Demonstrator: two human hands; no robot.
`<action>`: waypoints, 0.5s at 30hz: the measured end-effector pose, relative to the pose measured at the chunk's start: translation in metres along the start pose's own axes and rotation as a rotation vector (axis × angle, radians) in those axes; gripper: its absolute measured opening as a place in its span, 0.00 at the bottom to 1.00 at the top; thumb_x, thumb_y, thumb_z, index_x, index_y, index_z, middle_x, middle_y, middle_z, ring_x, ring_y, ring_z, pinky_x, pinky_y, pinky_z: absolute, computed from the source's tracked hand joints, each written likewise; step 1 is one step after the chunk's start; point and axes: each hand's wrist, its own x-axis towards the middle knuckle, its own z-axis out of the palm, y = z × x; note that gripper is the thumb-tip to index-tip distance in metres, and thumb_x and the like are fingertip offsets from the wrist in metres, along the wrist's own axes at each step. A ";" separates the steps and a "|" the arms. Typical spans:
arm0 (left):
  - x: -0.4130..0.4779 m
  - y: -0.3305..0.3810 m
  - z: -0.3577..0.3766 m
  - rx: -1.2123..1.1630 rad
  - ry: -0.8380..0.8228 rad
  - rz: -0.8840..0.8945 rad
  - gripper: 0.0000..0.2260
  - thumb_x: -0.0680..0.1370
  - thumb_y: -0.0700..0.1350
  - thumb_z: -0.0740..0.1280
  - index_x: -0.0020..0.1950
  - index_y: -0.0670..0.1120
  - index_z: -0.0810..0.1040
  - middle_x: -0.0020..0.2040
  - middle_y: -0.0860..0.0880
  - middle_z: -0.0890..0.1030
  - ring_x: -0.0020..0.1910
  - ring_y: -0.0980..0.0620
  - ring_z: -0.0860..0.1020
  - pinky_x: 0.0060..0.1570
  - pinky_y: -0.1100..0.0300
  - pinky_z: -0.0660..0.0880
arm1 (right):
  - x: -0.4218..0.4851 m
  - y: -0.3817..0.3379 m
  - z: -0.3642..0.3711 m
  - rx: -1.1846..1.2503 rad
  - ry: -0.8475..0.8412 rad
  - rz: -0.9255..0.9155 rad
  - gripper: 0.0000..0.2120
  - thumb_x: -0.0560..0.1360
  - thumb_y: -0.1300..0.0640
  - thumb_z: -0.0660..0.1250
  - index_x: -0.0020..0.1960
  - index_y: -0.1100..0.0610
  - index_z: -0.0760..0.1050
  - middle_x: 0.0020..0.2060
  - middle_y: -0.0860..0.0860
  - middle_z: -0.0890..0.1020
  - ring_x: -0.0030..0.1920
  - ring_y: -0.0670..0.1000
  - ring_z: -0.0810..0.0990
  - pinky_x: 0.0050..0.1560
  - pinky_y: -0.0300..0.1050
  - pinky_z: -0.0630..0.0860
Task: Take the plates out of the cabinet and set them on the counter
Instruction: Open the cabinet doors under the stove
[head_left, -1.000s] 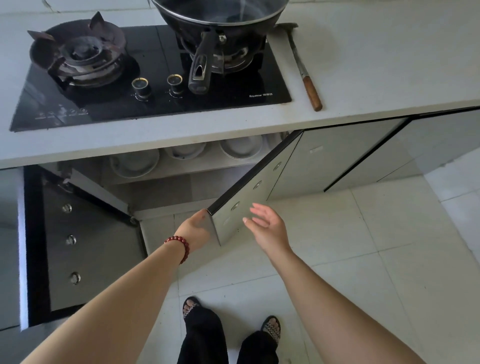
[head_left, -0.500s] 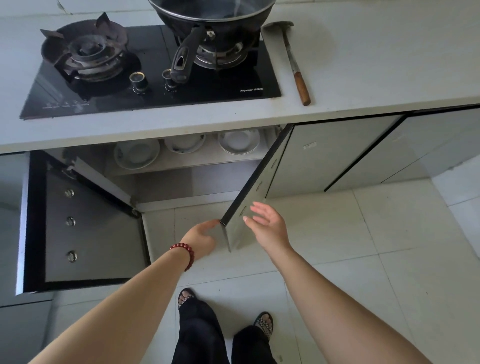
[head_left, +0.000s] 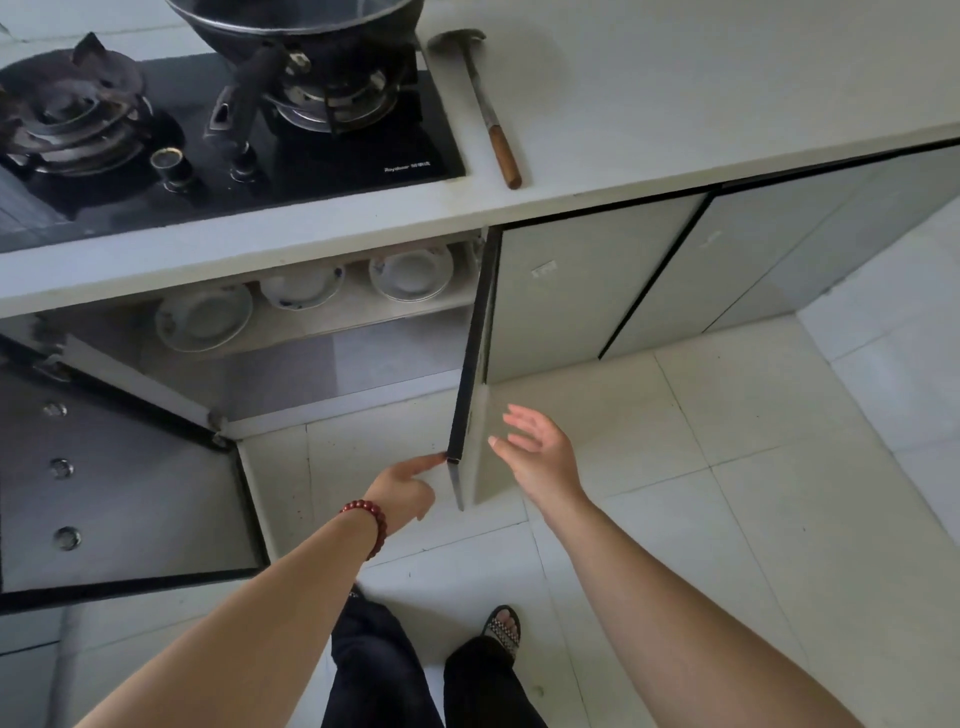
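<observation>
While both doors stand open, the plates (head_left: 410, 273) sit on the upper shelf (head_left: 322, 325) inside the cabinet, just under the counter (head_left: 675, 104), none yet touched. Three show, side by side: a larger one at the left, a smaller one in the middle with blue marks on its rim, and one at the right by the door edge; whether any hides another beneath it I cannot tell. They look like glazed ceramic, so likely stiff, smooth, somewhat heavy and apt to chip on the shelf or counter edge; the best hold is probably at the rim, thumb on top and fingers under, one plate at a time. The left hand (head_left: 402, 491) has its fingertips against the bottom corner of the right door (head_left: 472, 374), curled loosely and gripping nothing; a red bead bracelet (head_left: 369, 522) circles that wrist. The right hand (head_left: 540, 454) hangs open and empty just beside the door's outer face. On the counter, one wok (head_left: 296, 31) sits on the stove (head_left: 337, 156), and one wooden-handled tool (head_left: 488, 109) lies beside it, leaving bare counter to the right for the plates.
</observation>
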 end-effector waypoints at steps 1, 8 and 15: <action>0.000 0.002 0.004 0.001 -0.012 0.003 0.30 0.68 0.29 0.57 0.61 0.57 0.75 0.67 0.46 0.71 0.61 0.47 0.71 0.52 0.62 0.69 | -0.001 0.001 -0.005 0.003 0.008 0.003 0.20 0.70 0.60 0.72 0.60 0.50 0.73 0.58 0.46 0.78 0.58 0.47 0.77 0.58 0.41 0.73; -0.005 0.023 0.033 0.049 -0.074 0.020 0.31 0.67 0.30 0.57 0.62 0.58 0.75 0.67 0.48 0.71 0.67 0.46 0.66 0.61 0.57 0.65 | -0.006 0.004 -0.031 0.005 0.047 0.005 0.19 0.70 0.59 0.72 0.59 0.47 0.73 0.56 0.43 0.78 0.58 0.46 0.78 0.57 0.41 0.73; -0.012 0.046 0.049 -0.086 -0.051 0.133 0.34 0.66 0.29 0.55 0.58 0.66 0.73 0.62 0.53 0.72 0.59 0.52 0.70 0.54 0.57 0.70 | -0.005 -0.001 -0.038 0.020 0.061 -0.011 0.19 0.70 0.59 0.71 0.58 0.45 0.73 0.57 0.44 0.79 0.57 0.45 0.78 0.56 0.39 0.73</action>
